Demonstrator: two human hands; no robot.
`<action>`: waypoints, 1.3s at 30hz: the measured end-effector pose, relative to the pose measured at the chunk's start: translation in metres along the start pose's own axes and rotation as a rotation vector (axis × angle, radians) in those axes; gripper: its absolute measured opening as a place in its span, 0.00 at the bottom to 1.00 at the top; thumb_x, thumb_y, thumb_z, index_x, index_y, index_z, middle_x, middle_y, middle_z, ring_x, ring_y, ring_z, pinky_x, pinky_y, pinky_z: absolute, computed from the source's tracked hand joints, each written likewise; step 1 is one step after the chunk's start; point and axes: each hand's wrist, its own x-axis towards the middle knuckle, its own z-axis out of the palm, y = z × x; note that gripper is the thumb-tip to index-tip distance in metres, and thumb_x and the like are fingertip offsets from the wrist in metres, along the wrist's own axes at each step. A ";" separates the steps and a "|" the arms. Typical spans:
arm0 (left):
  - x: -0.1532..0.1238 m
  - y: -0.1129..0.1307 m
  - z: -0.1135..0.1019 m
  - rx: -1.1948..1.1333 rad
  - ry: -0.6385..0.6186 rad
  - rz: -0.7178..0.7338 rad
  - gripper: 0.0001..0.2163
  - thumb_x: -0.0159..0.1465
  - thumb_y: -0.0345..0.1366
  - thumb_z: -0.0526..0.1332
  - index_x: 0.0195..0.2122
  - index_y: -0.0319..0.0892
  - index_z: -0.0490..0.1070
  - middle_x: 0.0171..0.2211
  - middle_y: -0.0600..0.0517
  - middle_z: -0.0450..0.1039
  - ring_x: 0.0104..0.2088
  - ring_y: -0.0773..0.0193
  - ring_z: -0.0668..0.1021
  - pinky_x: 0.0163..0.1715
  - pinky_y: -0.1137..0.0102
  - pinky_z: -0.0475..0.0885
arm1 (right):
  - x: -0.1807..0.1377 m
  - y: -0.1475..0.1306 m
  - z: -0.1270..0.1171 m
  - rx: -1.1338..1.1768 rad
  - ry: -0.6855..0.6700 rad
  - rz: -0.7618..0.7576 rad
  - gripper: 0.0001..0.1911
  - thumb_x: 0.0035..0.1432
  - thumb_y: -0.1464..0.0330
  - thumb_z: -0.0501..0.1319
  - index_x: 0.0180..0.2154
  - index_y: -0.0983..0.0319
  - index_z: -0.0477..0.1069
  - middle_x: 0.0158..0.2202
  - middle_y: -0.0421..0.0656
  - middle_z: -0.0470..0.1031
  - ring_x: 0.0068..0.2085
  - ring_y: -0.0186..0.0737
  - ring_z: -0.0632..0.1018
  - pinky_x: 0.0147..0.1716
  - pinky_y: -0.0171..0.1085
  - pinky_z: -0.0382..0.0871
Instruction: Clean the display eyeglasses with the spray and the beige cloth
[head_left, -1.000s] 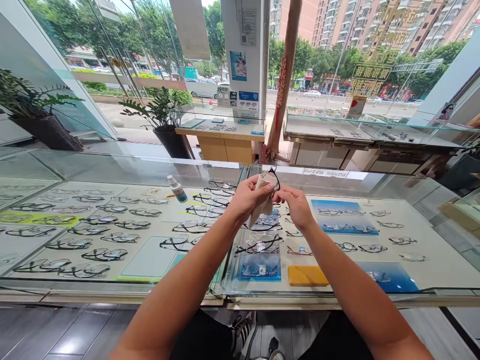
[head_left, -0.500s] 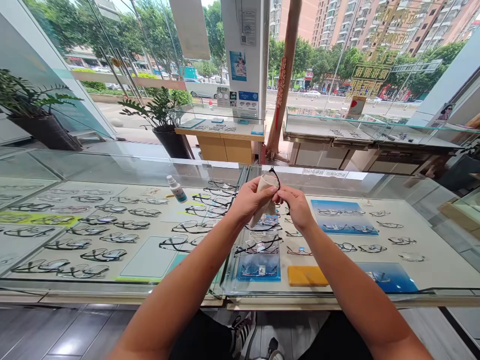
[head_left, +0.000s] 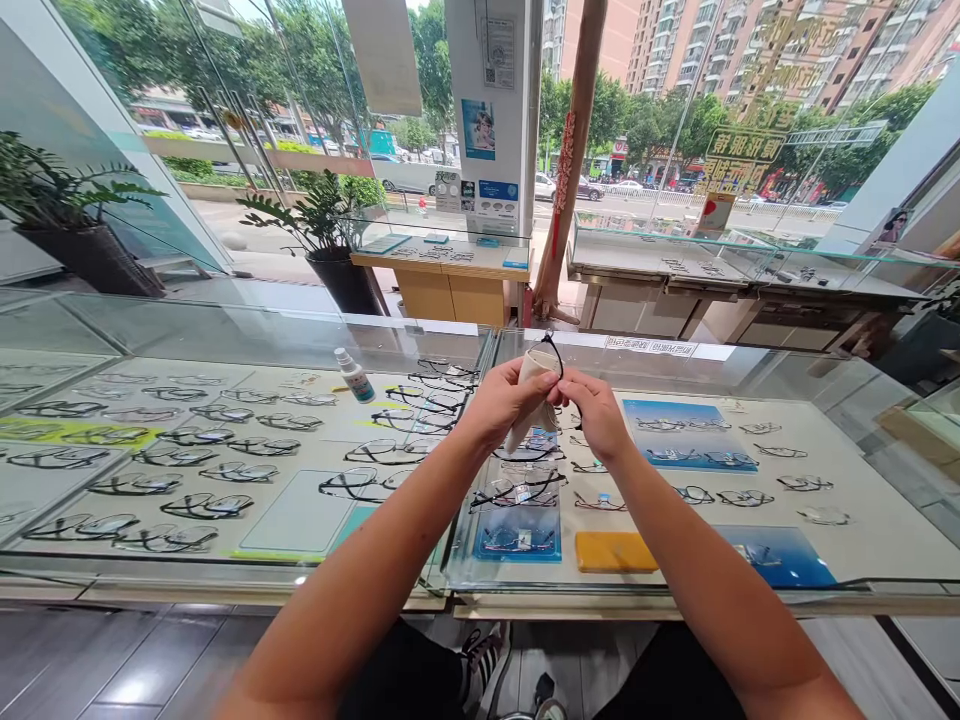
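My left hand [head_left: 501, 402] is closed on a beige cloth [head_left: 529, 397], which is wrapped around part of a pair of black-framed glasses [head_left: 556, 356]. My right hand [head_left: 596, 412] pinches the same glasses from the right side. Both hands hover above a glass display counter [head_left: 225, 340]. A small white spray bottle [head_left: 355, 376] with a blue label lies on the glass, left of my hands.
Under the glass lie several rows of glasses [head_left: 202, 470], blue display mats [head_left: 686, 432] and a yellow pad [head_left: 613, 551]. Potted plants [head_left: 330, 235] stand behind the counter, with more display cases [head_left: 675, 265] by the windows. My dark trousers and shoes [head_left: 487, 665] show below.
The hands stay nearly in place. The cloth and glasses shift slightly between my fingers, and the view has dipped a little.
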 end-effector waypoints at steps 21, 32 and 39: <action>0.002 -0.009 0.001 0.304 0.305 0.312 0.29 0.59 0.64 0.76 0.26 0.42 0.71 0.21 0.56 0.67 0.22 0.69 0.66 0.25 0.70 0.62 | -0.004 -0.001 0.005 -0.045 -0.129 -0.015 0.15 0.63 0.58 0.62 0.26 0.57 0.76 0.29 0.40 0.73 0.36 0.42 0.70 0.44 0.44 0.65; 0.005 -0.010 -0.004 0.266 0.276 0.263 0.32 0.61 0.68 0.72 0.27 0.42 0.68 0.22 0.56 0.66 0.23 0.68 0.65 0.26 0.70 0.60 | -0.003 -0.001 0.006 -0.050 -0.071 -0.007 0.16 0.63 0.59 0.61 0.25 0.57 0.76 0.29 0.41 0.74 0.35 0.42 0.69 0.44 0.44 0.64; 0.007 -0.008 -0.002 0.196 0.321 0.228 0.30 0.56 0.65 0.76 0.28 0.43 0.69 0.23 0.56 0.66 0.24 0.68 0.65 0.27 0.70 0.62 | -0.002 0.000 0.006 -0.048 -0.062 -0.006 0.16 0.63 0.59 0.61 0.25 0.57 0.77 0.29 0.41 0.74 0.35 0.42 0.69 0.44 0.44 0.65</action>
